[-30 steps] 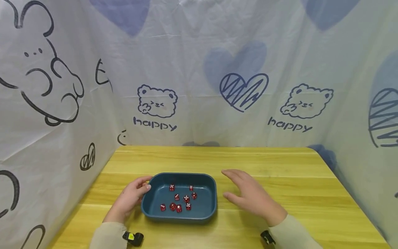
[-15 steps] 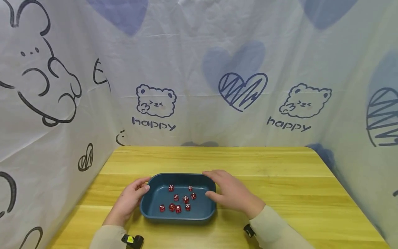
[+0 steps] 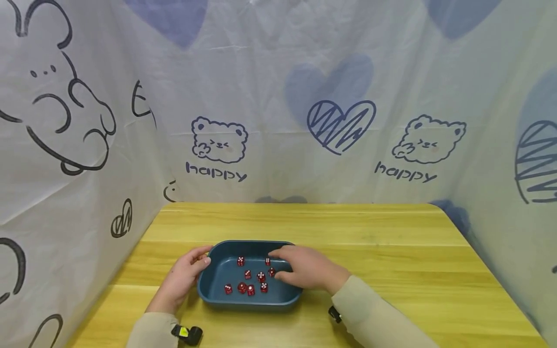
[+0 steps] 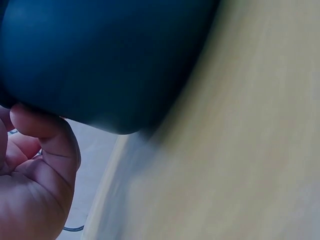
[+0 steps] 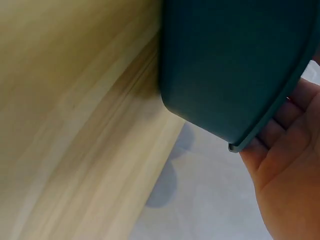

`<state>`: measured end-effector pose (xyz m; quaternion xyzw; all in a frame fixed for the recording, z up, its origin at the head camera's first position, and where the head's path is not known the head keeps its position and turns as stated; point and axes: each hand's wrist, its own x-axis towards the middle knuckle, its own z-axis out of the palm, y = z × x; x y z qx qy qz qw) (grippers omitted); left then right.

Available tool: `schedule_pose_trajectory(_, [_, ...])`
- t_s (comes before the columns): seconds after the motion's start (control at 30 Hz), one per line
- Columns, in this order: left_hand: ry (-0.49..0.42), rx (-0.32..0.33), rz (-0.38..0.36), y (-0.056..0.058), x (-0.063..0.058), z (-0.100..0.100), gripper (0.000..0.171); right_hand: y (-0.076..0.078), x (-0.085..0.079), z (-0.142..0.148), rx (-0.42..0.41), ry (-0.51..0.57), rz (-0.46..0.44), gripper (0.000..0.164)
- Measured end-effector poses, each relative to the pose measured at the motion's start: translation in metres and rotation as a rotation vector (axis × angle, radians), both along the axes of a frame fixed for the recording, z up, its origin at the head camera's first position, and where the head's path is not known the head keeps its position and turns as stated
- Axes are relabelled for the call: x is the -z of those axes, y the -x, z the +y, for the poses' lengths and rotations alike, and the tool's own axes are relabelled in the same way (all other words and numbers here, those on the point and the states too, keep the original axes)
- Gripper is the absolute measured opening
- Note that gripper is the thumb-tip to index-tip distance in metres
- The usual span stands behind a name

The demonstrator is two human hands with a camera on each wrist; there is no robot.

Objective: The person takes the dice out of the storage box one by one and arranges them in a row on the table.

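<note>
A dark teal rectangular tray (image 3: 248, 305) with rounded corners stands on the table. Several red dice with white pips (image 3: 261, 277) lie scattered on its floor. My left hand (image 3: 179, 278) grips the tray's left end, thumb at the rim; the left wrist view shows its curled fingers (image 4: 47, 125) against the tray's side. Over the right rim reaches my right hand (image 3: 311, 268), thumb and forefinger apart, their tips close to two dice (image 3: 271, 272) at the right. Whether they touch a die cannot be told. In the right wrist view the tray wall (image 5: 225, 65) hides the fingertips.
The yellow wood-grain table (image 3: 370, 232) extends behind and to the right of the tray. White cloth (image 3: 270, 159) printed with hearts and bears hangs at the back and both sides. A small black device (image 3: 188, 333) is strapped at the left sleeve.
My right hand has moved left from beside the tray to over its right rim, fingers now above the dice inside. The left hand and the tray have stayed in place.
</note>
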<state>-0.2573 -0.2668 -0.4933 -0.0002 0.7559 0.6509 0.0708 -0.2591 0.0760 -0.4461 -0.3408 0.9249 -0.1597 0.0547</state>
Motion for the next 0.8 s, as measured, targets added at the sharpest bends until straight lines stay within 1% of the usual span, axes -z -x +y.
schedule_pose_trajectory(0.23, [0.001, -0.001, 0.008, -0.001, 0.0, -0.001, 0.048, 0.01, 0.002, -0.015, -0.031, -0.039, -0.023, 0.051])
schedule_pose_trajectory(0.5, [0.012, 0.007, 0.016, -0.003, -0.002, 0.0, 0.048, 0.019, 0.009, -0.028, -0.074, -0.133, -0.035, 0.049])
schedule_pose_trajectory(0.63, [0.008, 0.008, 0.011, -0.003, -0.002, 0.0, 0.047, 0.023, 0.009, -0.033, -0.095, -0.164, -0.038, 0.045])
schedule_pose_trajectory(0.8, [0.011, 0.013, 0.006, -0.001, -0.001, 0.0, 0.047, 0.023, 0.009, -0.036, -0.129, -0.185, -0.026, 0.036])
